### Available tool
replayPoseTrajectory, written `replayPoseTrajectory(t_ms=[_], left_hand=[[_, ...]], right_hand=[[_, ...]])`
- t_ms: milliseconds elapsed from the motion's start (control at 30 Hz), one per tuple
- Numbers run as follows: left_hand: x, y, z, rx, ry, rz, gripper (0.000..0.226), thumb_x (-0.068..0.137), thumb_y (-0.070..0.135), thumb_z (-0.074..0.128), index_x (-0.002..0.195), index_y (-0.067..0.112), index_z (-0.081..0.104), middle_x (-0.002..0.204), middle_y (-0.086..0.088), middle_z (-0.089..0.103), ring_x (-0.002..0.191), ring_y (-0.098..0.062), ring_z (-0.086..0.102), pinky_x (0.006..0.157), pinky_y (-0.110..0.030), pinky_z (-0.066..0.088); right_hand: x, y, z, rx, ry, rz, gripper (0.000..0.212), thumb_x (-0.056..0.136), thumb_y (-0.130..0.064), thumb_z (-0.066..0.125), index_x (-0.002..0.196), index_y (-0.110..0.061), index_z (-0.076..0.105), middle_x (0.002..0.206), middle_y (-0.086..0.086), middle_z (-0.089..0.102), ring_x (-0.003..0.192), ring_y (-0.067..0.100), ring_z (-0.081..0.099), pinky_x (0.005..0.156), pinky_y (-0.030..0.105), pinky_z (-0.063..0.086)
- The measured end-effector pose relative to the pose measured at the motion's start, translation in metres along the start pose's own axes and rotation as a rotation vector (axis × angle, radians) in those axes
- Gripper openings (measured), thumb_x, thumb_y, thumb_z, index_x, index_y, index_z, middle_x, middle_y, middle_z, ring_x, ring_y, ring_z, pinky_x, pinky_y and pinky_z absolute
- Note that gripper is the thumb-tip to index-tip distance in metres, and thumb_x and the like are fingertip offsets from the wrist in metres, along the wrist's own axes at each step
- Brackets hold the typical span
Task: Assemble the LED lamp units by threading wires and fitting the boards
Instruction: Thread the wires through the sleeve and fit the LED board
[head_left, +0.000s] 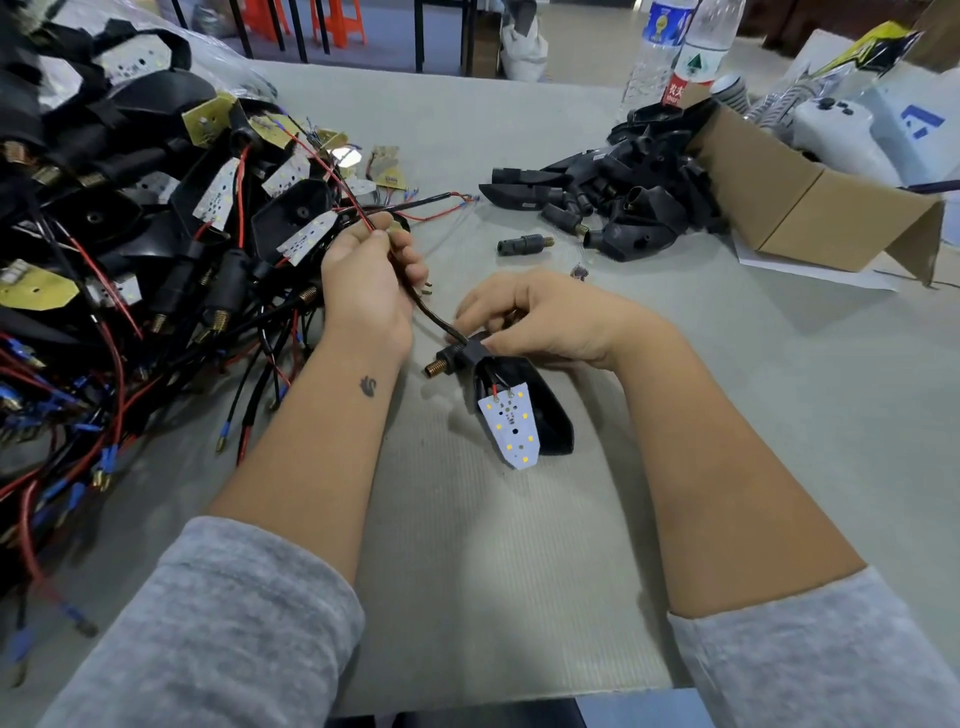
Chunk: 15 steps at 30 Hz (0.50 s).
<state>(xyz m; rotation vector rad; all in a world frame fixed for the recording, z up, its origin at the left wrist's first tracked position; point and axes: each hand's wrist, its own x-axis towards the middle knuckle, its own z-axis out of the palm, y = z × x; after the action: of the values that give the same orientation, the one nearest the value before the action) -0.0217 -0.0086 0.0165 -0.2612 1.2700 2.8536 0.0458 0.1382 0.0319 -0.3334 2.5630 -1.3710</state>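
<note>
My left hand (371, 275) pinches the cable (415, 296), which slants down-right into the housing (550, 410) that my right hand (540, 317) grips by its neck; the board (511, 423) hangs below.

Wire pile (104, 270) cut by left edge; bottle (662, 47) tops cropped; right hand (545, 317) fingertips hidden

A grey table (519, 130) is filling the view under even light. Beyond its far edge, a pale floor (582, 31) is showing, with dark table legs (418, 31) and orange stools (337, 21) standing on it.
</note>
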Motion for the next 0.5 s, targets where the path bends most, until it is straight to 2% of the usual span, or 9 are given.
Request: replayPoseTrajectory(t_ms=[33,67,100,167,233,333,367,433,500], left_hand=[[0.000,0.000,0.000,0.013,-0.010,-0.014,0.028,0.101,-0.002,0.026,0.089,0.010,0.048,0.070,-0.005,0.046,0.040,-0.005,0.039,0.038,-0.015,0.031],[-0.001,0.000,0.000,0.033,-0.014,-0.025,0.028,0.100,-0.003,0.026,0.090,0.012,0.048,0.071,-0.004,0.046,0.039,-0.004,0.036,0.037,-0.015,0.027],[-0.001,-0.001,0.000,0.060,-0.014,-0.029,0.028,0.099,-0.003,0.026,0.092,0.013,0.048,0.071,-0.003,0.046,0.039,-0.003,0.033,0.036,-0.014,0.024],[-0.002,-0.001,0.000,0.112,-0.010,-0.026,0.031,0.095,-0.004,0.025,0.095,0.017,0.048,0.070,-0.001,0.046,0.037,-0.003,0.029,0.034,-0.015,0.022],[-0.002,-0.003,0.000,0.159,-0.014,-0.017,0.035,0.092,-0.004,0.023,0.097,0.021,0.047,0.069,-0.001,0.046,0.037,-0.004,0.028,0.034,-0.016,0.021],[-0.003,-0.009,0.000,0.328,-0.035,0.032,0.038,0.091,-0.002,0.025,0.105,0.027,0.047,0.068,-0.001,0.047,0.038,-0.004,0.028,0.035,-0.017,0.022],[-0.003,-0.012,0.000,0.410,-0.056,0.069,0.034,0.095,0.003,0.028,0.108,0.028,0.046,0.068,-0.001,0.047,0.038,-0.004,0.028,0.036,-0.017,0.023],[-0.004,-0.018,0.000,0.570,-0.112,0.168,0.020,0.103,0.019,0.030,0.111,0.031,0.044,0.067,-0.001,0.049,0.039,-0.005,0.032,0.039,-0.018,0.027],[-0.005,-0.023,0.001,0.654,-0.148,0.268,0.016,0.105,0.025,0.030,0.107,0.033,0.044,0.067,-0.002,0.049,0.042,-0.005,0.037,0.045,-0.020,0.030]], right_hand=[[0.001,0.001,0.001,-0.014,0.015,0.007,0.018,0.082,0.005,0.068,0.098,-0.004,0.074,0.108,0.029,0.059,0.075,0.018,0.043,0.073,0.027,0.038],[0.003,0.002,0.002,0.003,0.033,0.028,0.016,0.082,0.004,0.069,0.094,-0.005,0.075,0.104,0.031,0.059,0.073,0.020,0.043,0.071,0.030,0.038],[0.004,0.003,0.003,0.032,0.057,0.047,0.013,0.081,0.002,0.070,0.092,-0.005,0.074,0.090,0.029,0.060,0.070,0.021,0.043,0.067,0.030,0.038],[0.007,0.006,0.005,0.065,0.150,0.073,0.010,0.079,-0.004,0.074,0.089,-0.004,0.070,0.070,0.011,0.059,0.063,0.017,0.049,0.062,0.029,0.042],[0.011,0.010,0.004,0.038,0.285,0.072,0.013,0.076,-0.010,0.075,0.080,-0.009,0.063,0.067,0.003,0.065,0.062,0.012,0.058,0.065,0.030,0.047],[0.017,0.012,0.004,0.096,0.433,0.083,0.020,0.073,-0.009,0.073,0.073,-0.015,0.054,0.075,0.015,0.071,0.062,0.016,0.062,0.065,0.033,0.047],[0.018,0.013,0.005,0.150,0.471,0.085,0.022,0.074,-0.006,0.072,0.074,-0.015,0.052,0.075,0.018,0.069,0.060,0.018,0.060,0.063,0.033,0.045],[0.021,0.016,0.006,0.215,0.548,0.092,0.026,0.077,0.000,0.070,0.077,-0.015,0.048,0.069,0.013,0.061,0.058,0.018,0.054,0.061,0.033,0.042],[0.022,0.017,0.006,0.246,0.615,0.098,0.027,0.078,0.002,0.068,0.080,-0.015,0.046,0.068,0.008,0.056,0.059,0.019,0.053,0.062,0.033,0.042]])
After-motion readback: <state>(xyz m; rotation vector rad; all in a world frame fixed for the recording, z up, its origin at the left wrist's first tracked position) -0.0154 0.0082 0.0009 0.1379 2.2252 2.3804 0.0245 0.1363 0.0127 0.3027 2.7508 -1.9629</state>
